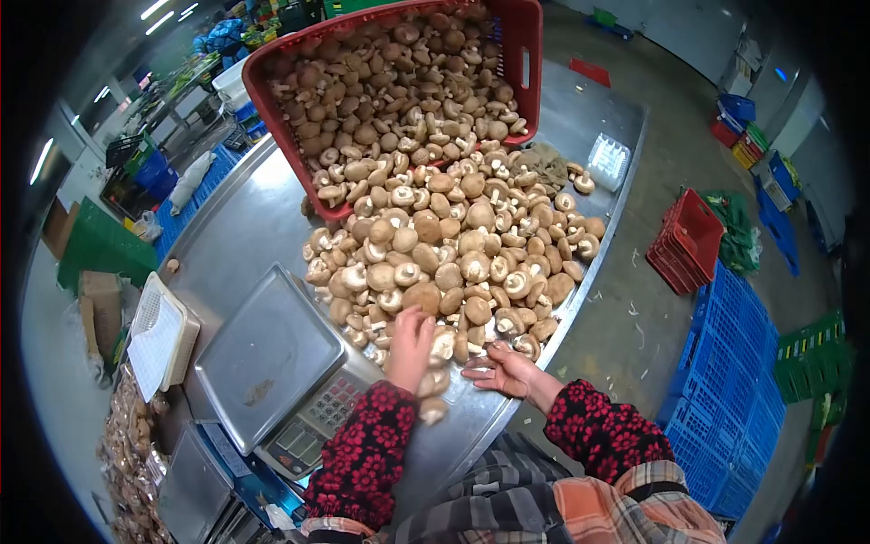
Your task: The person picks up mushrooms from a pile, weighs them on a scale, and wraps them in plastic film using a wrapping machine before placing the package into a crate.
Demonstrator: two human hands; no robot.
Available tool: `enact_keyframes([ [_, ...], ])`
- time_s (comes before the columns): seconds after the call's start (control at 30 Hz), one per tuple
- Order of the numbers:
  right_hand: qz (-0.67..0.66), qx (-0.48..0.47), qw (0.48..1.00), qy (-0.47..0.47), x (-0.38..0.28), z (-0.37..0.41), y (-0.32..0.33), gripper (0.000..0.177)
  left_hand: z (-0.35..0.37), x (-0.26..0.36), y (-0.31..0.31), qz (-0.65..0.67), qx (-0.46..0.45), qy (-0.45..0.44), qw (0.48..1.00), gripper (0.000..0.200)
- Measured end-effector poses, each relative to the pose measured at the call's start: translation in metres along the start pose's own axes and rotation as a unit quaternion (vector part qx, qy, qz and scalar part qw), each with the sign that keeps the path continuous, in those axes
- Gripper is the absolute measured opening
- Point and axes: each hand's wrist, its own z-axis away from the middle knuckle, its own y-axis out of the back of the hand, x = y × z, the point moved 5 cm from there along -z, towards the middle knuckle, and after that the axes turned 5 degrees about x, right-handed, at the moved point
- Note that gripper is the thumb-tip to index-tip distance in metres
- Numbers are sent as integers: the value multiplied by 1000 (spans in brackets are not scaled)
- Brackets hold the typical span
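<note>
Brown mushrooms [480,240] spill from a tilted red crate [533,54] over a metal table [231,213]. My left hand [410,346] is at the near edge of the pile, back upward, its fingertips bent down against the mushrooms; what they may hold is hidden. To its right, my right hand [504,370] lies palm up with its fingers apart, close to the nearest mushrooms. A few mushrooms sit between and below the hands. Left of my left hand stands a weighing scale [272,358] with a bare metal plate.
A clear plastic tray [609,161] lies near the table's right edge. A white basket with paper [186,340] is at the left, above bagged mushrooms [131,453]. Blue pallets [725,390] and a red crate [689,240] stand on the floor. A person [225,36] is far back.
</note>
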Motion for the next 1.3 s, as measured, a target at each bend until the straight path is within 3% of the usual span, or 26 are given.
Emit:
enact_keyframes([
  [0.1,-24,-29,999,-1,3,0,1,27,12,-13,-13,212,-83,246,942,20],
  [0.17,-8,-25,1000,2,3,2,5,28,7,0,6,130,24,160,978,26],
  [0.23,-1,-28,1000,-13,4,4,6,28,40,-17,-5,113,-134,292,940,33],
  [0.27,13,-48,999,15,5,6,0,29,55,-23,-16,55,-115,177,976,36],
  [0.3,5,-12,1000,19,12,-6,9,31,50,15,-8,34,-135,124,982,32],
  [0.37,-71,-4,997,19,16,-24,20,29,48,46,-6,2,-102,82,991,29],
  [0.4,-56,-16,998,4,15,-21,19,29,49,48,-5,46,-51,90,994,30],
  [0.5,-10,-34,999,-18,4,-6,12,30,53,56,19,-166,36,46,984,33],
  [0.53,7,-26,1000,-15,1,3,8,30,59,42,15,-134,1,90,987,32],
  [0.63,38,-37,999,-6,-1,13,7,31,77,59,0,-62,-63,77,993,25],
  [0.67,44,-45,998,0,-3,16,5,31,79,63,-3,-43,-56,35,997,20],
  [0.77,19,-72,997,-30,-12,20,10,31,67,81,19,96,15,128,987,19],
  [0.93,8,-138,987,-78,-25,30,-16,31,36,99,88,-20,147,93,984,20],
  [1.03,8,-187,977,-98,-23,19,-56,32,44,65,95,40,165,265,949,23],
  [1.1,72,-175,980,-55,-22,15,-97,33,47,57,116,2,150,280,948,30],
  [1.3,92,-152,981,-79,42,-12,-200,35,58,4,212,-7,183,296,938,32],
])
